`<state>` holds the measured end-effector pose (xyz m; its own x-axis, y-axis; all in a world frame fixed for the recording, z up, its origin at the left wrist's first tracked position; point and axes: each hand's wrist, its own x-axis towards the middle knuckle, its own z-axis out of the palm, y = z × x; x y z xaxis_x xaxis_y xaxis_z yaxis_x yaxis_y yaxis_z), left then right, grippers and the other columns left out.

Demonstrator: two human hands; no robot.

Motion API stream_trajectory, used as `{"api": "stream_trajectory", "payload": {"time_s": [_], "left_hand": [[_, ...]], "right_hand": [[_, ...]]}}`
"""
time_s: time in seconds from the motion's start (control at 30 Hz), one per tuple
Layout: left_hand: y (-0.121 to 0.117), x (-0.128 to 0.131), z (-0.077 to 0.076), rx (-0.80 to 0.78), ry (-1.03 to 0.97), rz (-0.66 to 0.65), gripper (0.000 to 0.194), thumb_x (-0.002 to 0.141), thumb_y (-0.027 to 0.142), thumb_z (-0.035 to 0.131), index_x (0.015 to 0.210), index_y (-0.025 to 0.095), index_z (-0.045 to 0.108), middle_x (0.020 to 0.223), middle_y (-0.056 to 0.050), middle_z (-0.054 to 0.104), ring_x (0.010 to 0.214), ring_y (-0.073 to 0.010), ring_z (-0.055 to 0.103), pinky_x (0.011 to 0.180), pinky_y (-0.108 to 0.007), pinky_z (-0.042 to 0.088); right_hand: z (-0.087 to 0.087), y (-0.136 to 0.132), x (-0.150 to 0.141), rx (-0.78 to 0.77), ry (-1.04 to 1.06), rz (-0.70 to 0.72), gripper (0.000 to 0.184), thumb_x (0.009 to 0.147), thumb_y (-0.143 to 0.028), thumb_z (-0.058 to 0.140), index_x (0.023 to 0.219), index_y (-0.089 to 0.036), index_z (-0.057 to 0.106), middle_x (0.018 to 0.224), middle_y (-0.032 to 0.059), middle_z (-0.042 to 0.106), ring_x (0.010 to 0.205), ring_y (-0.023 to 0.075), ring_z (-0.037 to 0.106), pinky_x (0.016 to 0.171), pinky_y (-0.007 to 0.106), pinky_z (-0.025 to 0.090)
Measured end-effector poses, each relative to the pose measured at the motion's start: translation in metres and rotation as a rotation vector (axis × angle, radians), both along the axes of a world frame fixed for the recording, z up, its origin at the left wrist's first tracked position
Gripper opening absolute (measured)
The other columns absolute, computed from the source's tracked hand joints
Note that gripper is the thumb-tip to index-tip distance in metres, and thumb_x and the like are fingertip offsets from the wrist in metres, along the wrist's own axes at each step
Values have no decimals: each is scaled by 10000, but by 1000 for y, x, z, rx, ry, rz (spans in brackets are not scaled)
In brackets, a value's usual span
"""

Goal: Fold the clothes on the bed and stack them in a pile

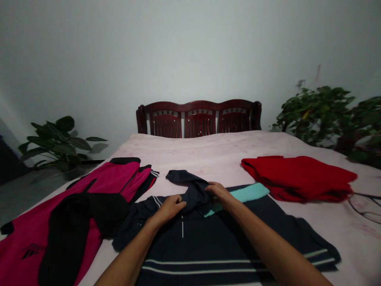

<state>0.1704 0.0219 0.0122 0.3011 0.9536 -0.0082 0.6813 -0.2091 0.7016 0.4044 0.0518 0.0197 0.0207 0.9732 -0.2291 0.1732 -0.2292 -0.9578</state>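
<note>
A navy jacket (190, 246) with white double stripes and a turquoise panel (251, 193) lies spread on the bed in front of me. My left hand (170, 207) is closed on its dark cloth near the middle, above a short white strip. Fingers of my right hand (219, 192) grip a raised, bunched fold of the same jacket, just left of the turquoise panel. From this fold a narrow dark piece (181, 176) extends toward the far left. My fingertips are partly hidden in the cloth.
Left of the jacket lies a magenta and black garment (108, 178). A folded red garment (297, 176) rests at the right, with eyeglasses (366, 208) beside it. Beyond the pink bedsheet (190, 149) stands a dark wooden headboard (199, 117). Potted plants (59, 141) flank the bed.
</note>
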Motion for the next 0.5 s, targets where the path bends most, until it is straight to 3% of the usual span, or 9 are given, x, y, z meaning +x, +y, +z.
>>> {"api": "stream_trajectory", "payload": {"time_s": [0.13,0.2,0.33,0.4,0.5], "left_hand": [[-6,-4,-11,41,-88,-45,257,804,413,462,685,231,325,677,70,315,649,-114,332,600,-253,252],[-7,-12,-14,36,-112,-58,272,808,426,475,691,232,324,676,74,295,643,-113,309,592,-253,237],[-6,-28,-18,-19,-163,-87,294,822,482,470,722,229,358,688,74,302,638,-110,312,586,-246,256],[-5,-35,-19,-61,-188,-107,295,836,507,435,768,222,400,703,70,344,640,-111,343,590,-244,289],[-5,-41,-20,-110,-196,-135,318,817,532,451,784,217,423,702,68,379,635,-112,368,590,-245,308]], "right_hand": [[12,21,-8,93,-204,-49,548,566,-321,807,1076,-175,669,1074,95,692,1032,265,608,782,305,467],[15,25,-15,115,-259,-68,515,486,-245,838,979,-192,695,1044,74,707,1087,292,589,836,313,453],[13,18,-15,151,-203,-209,159,688,-314,692,797,-200,674,931,56,724,1040,258,623,822,292,469],[5,3,-4,149,-117,-332,217,808,-387,555,852,-195,648,903,67,720,929,229,657,748,290,503],[-15,-31,22,80,4,-469,277,876,-381,426,966,-181,595,817,83,697,724,203,669,641,322,541]]}}
